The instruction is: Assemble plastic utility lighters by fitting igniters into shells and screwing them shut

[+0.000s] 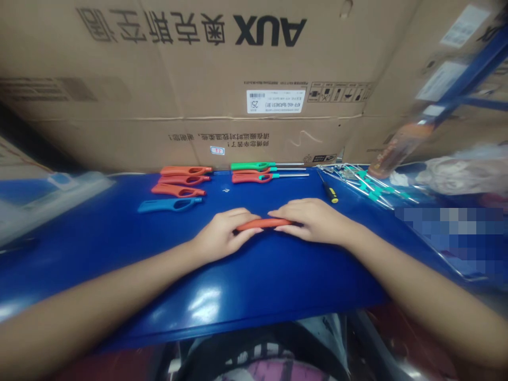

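An orange lighter handle [263, 224], seen edge-on, is held level between my two hands just above the blue table [262, 275]. My left hand [227, 231] pinches its left end between thumb and fingers. On the other end, the fingers and thumb of my right hand [313, 219] are closed in the same way. Orange lighter handles [180, 190] and a blue lighter handle [171, 205] lie beyond my left hand. Behind the held handle rest a green lighter [250, 166] and red lighters [250, 177] with metal tubes.
A black and yellow screwdriver [330, 192] lies beyond my right hand. Farther right are several metal tubes with green parts [363, 182], an orange-tinted bottle [399, 151] and a plastic bag [452, 172]. A large cardboard box [159, 100] walls off the back; clear plastic [59, 198] lies left.
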Demonstrator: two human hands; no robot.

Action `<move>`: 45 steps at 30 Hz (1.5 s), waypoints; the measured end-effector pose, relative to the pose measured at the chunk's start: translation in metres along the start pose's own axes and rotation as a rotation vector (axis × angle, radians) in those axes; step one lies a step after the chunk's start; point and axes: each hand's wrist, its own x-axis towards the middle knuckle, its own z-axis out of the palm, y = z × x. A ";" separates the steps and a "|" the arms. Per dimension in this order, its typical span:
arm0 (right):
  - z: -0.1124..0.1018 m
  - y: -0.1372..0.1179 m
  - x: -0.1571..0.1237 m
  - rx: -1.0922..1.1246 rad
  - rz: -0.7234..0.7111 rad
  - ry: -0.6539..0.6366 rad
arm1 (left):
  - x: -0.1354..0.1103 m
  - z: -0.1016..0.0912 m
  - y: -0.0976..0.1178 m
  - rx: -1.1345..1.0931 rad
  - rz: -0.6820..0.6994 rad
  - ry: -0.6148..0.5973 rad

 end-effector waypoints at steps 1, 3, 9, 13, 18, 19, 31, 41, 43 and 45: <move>-0.004 0.004 -0.001 -0.029 0.026 -0.010 | 0.001 -0.001 -0.002 -0.012 -0.012 0.018; -0.009 0.011 -0.004 -0.092 0.072 -0.026 | 0.002 -0.003 -0.005 -0.033 -0.039 0.051; -0.002 0.016 -0.006 -0.169 0.053 -0.037 | -0.002 -0.002 0.005 0.058 -0.045 -0.087; 0.002 0.011 -0.002 -0.132 0.076 -0.095 | -0.004 0.002 0.008 0.114 -0.053 -0.142; -0.017 0.021 -0.009 0.024 0.118 0.014 | -0.003 0.002 0.000 0.202 -0.057 -0.024; -0.022 0.025 -0.012 0.054 0.140 0.043 | -0.003 0.001 -0.001 0.220 -0.059 0.000; -0.023 0.045 -0.017 -0.006 0.079 0.076 | -0.004 0.001 0.000 0.071 -0.022 0.125; -0.002 0.018 -0.009 -0.008 -0.032 0.044 | -0.001 0.002 0.005 -0.115 -0.214 0.198; -0.003 0.018 -0.009 0.066 -0.020 0.056 | 0.001 0.002 0.003 -0.219 -0.352 0.204; -0.005 0.016 -0.009 0.105 -0.014 0.062 | 0.003 0.003 0.001 -0.346 -0.518 0.176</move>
